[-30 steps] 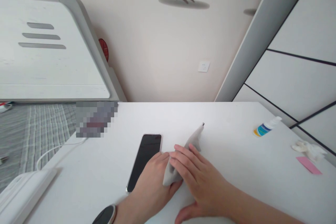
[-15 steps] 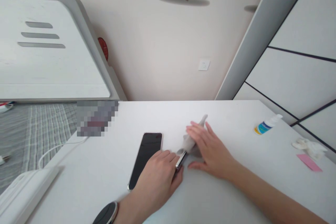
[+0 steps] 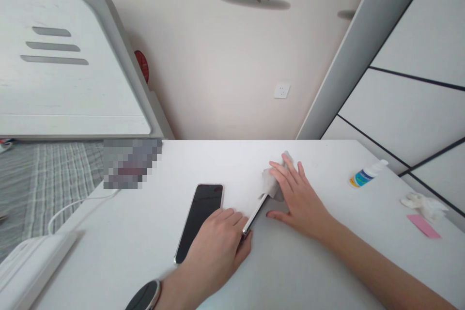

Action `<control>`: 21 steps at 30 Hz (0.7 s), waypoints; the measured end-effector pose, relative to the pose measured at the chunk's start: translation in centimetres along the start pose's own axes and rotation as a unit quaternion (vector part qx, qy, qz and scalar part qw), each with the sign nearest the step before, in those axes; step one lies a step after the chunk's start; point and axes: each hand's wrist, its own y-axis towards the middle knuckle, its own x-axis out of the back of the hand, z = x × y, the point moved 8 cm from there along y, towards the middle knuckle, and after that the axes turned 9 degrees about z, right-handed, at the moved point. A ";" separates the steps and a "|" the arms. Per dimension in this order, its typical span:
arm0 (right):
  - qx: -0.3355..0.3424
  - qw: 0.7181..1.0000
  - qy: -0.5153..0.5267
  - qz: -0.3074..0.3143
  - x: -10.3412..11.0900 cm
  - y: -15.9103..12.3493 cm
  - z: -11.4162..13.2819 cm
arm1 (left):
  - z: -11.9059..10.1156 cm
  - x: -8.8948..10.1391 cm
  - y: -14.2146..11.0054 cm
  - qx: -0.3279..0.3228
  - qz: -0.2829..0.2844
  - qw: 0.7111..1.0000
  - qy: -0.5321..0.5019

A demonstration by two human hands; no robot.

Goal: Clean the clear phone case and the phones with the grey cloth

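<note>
My left hand [image 3: 221, 240], with a watch [image 3: 144, 295] at the wrist, is closed around the near end of a slim phone-like device [image 3: 256, 214]. The device is seen edge-on, with a shiny silver rim; its faces are mostly hidden. A crumpled pale grey cloth [image 3: 269, 184] covers its far end. Over that cloth lie the fingers of my right hand [image 3: 298, 198], somewhat spread and pressing it against the device, the thumb held apart. Just left of my left hand a phone [image 3: 203, 213] with a dark screen and clear case lies flat, partly covered by the hand.
On the white table [image 3: 319, 261], a small spray bottle [image 3: 366, 174] lies at the right, near a crumpled white tissue [image 3: 425, 205] and a pink slip [image 3: 423, 226]. A long white object [image 3: 47, 261] with a cable [image 3: 78, 201] occupies the left edge. A wall rises behind.
My right hand and the cloth have slid away from my left hand, up and right along the device, baring more of its silver edge. My left hand keeps its grip.
</note>
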 end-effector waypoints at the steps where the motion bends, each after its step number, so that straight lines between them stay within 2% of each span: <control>1: 0.018 1.000 0.005 0.005 -0.1 -0.1 0.8 | 0.0 0.1 0.0 0.000 -0.005 1.000 -0.002; 4: 0.131 0.990 0.026 0.040 -0.6 -0.8 4.8 | 0.0 0.3 -0.1 -0.023 -0.029 0.999 -0.039; 6: 0.153 0.987 0.031 0.047 -0.6 -0.8 5.2 | -0.1 0.4 -0.2 -0.031 -0.032 0.998 -0.047; 10: 0.011 1.000 0.014 0.003 0.1 0.1 0.0 | -0.1 0.2 -0.1 0.000 0.000 1.000 -0.010; 12: -0.005 1.000 0.015 -0.002 0.3 0.0 -0.2 | -0.1 0.1 -0.1 0.004 0.006 1.000 -0.007; 13: 0.020 1.000 0.022 0.005 0.3 -0.1 0.8 | 0.0 0.0 -0.2 0.004 0.001 1.000 -0.011; 16: 0.156 0.986 0.042 0.048 -0.2 -0.7 5.4 | 0.0 0.0 -0.5 -0.026 -0.027 0.998 -0.041; 17: 0.180 0.981 0.046 0.054 -0.3 -0.8 6.0 | 0.0 0.0 -0.5 -0.033 -0.031 0.998 -0.046; 19: 0.155 0.986 0.049 0.041 -0.2 -0.3 4.7 | -0.1 -0.1 -0.4 -0.028 -0.019 0.999 -0.036; 21: 0.063 0.997 0.040 0.007 0.1 0.3 1.4 | -0.1 0.0 -0.1 -0.006 0.000 1.000 -0.016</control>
